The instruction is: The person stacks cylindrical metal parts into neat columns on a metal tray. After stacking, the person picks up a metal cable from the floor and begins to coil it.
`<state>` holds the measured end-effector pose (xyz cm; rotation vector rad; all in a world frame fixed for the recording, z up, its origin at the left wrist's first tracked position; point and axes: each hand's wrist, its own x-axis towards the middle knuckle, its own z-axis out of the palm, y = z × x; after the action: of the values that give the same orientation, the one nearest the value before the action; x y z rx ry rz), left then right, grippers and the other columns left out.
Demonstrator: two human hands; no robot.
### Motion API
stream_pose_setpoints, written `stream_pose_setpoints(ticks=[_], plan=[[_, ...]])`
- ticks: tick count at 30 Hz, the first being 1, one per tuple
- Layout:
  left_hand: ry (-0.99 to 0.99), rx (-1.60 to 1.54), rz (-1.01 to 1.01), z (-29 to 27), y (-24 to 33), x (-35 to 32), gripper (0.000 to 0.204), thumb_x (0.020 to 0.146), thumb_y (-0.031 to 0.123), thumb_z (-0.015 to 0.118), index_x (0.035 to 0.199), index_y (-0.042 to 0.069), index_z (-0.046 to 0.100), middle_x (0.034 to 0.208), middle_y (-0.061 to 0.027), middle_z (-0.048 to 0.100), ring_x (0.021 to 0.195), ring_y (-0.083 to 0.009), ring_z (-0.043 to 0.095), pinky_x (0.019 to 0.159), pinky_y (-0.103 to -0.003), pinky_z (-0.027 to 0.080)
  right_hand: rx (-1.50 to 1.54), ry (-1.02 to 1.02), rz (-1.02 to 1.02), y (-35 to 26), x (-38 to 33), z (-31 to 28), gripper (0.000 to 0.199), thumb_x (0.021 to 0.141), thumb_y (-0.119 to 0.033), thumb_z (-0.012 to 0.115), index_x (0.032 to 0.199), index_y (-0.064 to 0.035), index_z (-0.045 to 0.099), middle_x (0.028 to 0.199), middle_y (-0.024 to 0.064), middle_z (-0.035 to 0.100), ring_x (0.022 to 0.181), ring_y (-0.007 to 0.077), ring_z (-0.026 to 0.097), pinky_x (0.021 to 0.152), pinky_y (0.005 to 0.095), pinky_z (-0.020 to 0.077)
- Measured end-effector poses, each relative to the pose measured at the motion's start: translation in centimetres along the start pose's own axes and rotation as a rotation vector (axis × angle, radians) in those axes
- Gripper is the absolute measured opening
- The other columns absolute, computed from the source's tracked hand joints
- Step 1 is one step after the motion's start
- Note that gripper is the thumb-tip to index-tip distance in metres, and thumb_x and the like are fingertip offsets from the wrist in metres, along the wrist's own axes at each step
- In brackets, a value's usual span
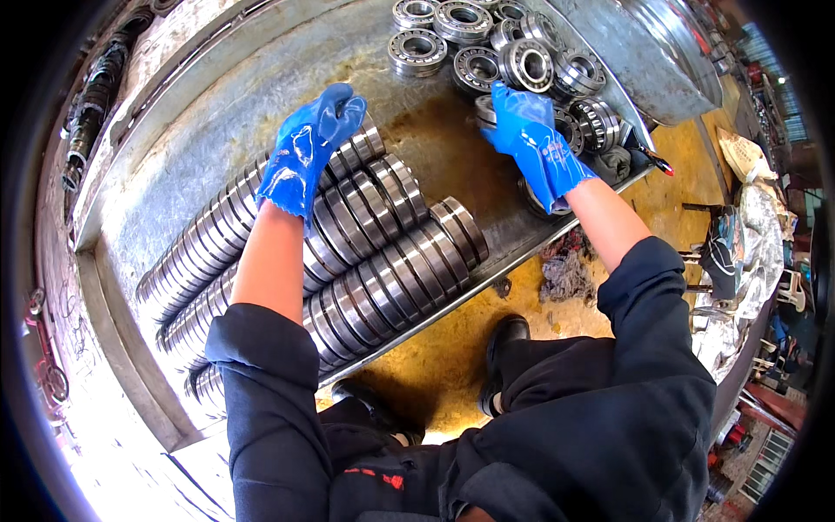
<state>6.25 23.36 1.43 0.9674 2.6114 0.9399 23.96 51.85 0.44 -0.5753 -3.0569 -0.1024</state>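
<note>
Both my hands wear blue rubber gloves. My left hand (311, 143) is over the upper end of a row of steel bearings (213, 213) lying on their sides. Its fingers are curled, and what they hold, if anything, is hidden. Two more such rows, a middle row (357, 213) and a near row (391, 283), lie alongside. My right hand (532, 130) is closed at the edge of a roller bearing (484, 110), beside a heap of loose bearings (527, 65). The glove covers most of that bearing.
Everything lies in a metal tray (252, 96) with raised sides, its floor oil-stained. A large metal drum (665, 65) stands beyond the right wall. A red-tipped tool (661, 163) pokes over the right corner, near a dark rag (611, 163). Dirty rags (570, 270) lie on the yellow floor.
</note>
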Motion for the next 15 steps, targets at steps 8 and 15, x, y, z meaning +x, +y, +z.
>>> stream_pose_setpoints(ticks=[8, 15], plan=[[-0.012, 0.028, -0.005, -0.1, 1.2, 0.2, 0.044, 0.101, 0.043, 0.065, 0.133, 0.014, 0.066, 0.123, -0.0187, 0.073, 0.118, -0.033, 0.07, 0.101, -0.042, 0.052, 1.328, -0.341, 0.058, -4.8, -1.6, -0.2, 0.044, 0.089, -0.045, 0.079, 0.112, -0.0074, 0.075, 0.103, 0.0064, 0.074, 0.095, 0.0172, 0.066, 0.089, 0.0327, 0.0503], [-0.027, 0.032, 0.0, -0.2, 0.3, 0.4, 0.045, 0.101, 0.045, 0.064, 0.134, 0.014, 0.066, 0.125, -0.0194, 0.073, 0.119, -0.0336, 0.069, 0.102, -0.042, 0.052, 1.331, -0.566, 0.145, -7.6, -6.5, -0.4, 0.088, 0.097, -0.063, 0.065, 0.151, 0.0056, 0.049, 0.151, 0.0226, 0.053, 0.141, 0.0303, 0.049, 0.12, 0.0383, 0.035]])
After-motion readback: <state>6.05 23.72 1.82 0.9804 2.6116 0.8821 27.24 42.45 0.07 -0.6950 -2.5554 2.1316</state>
